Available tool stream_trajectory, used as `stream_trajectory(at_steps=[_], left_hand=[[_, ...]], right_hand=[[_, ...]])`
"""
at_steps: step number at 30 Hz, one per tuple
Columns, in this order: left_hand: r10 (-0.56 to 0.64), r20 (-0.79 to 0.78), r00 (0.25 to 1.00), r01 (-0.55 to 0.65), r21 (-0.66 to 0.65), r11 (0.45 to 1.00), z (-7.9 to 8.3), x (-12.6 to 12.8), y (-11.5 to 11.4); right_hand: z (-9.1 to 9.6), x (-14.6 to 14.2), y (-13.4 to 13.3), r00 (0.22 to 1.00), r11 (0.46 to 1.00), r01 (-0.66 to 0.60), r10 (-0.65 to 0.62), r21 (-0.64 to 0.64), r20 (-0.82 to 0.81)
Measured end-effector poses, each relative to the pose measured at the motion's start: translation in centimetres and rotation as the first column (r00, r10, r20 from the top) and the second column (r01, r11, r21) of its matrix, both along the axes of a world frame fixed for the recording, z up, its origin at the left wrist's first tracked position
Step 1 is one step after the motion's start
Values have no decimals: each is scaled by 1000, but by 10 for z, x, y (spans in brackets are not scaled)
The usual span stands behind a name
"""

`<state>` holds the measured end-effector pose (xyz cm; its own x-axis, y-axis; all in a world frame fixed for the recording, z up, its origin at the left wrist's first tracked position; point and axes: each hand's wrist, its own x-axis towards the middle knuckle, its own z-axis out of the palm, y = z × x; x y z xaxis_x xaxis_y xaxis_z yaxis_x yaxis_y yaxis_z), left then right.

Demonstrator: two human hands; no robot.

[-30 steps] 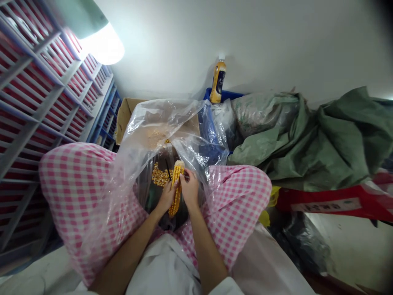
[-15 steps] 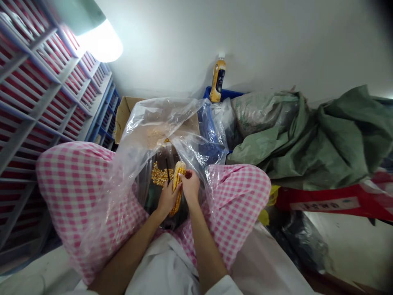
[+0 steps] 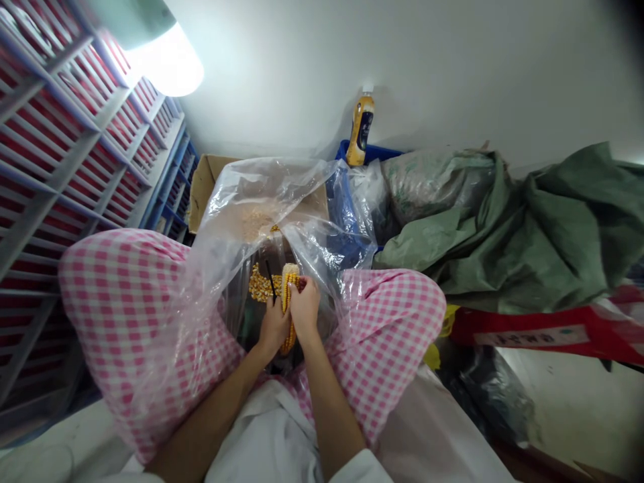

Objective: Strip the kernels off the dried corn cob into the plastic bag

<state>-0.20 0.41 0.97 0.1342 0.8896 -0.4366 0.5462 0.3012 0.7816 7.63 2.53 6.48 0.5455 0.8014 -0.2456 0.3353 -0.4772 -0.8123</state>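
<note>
A yellow corn cob [image 3: 288, 285] stands upright between my knees, over the mouth of a clear plastic bag [image 3: 251, 201]. My left hand [image 3: 272, 329] grips the cob's lower half. My right hand [image 3: 304, 307] closes on its upper part, thumb pressed on the kernels. Loose kernels [image 3: 260, 287] lie in the bag just beyond the cob, beside a thin dark stick [image 3: 270, 282]. Pink checked trousers cover my left knee [image 3: 125, 315] and right knee [image 3: 392, 322].
A cardboard box [image 3: 204, 184] sits behind the bag. An orange drink bottle [image 3: 361, 129] stands on a blue crate [image 3: 372, 153] by the wall. Green sacks [image 3: 528, 228] pile at right, above a red carton [image 3: 543, 332]. Grey shelving [image 3: 65, 147] fills the left.
My right hand has slid from the cob's side up onto its top part and closed over it. The cob sits slightly lower in my left hand.
</note>
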Motion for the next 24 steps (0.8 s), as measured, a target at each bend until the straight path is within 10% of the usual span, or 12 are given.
stream_trajectory(at_steps=[9, 24], left_hand=[[74, 298, 952, -105, 91, 990, -9, 2, 8], [-18, 364, 931, -23, 107, 994, -16, 2, 3]], right_hand=[[-12, 19, 2, 917, 978, 157, -91, 140, -387], [-18, 17, 7, 984, 999, 32, -29, 16, -174]])
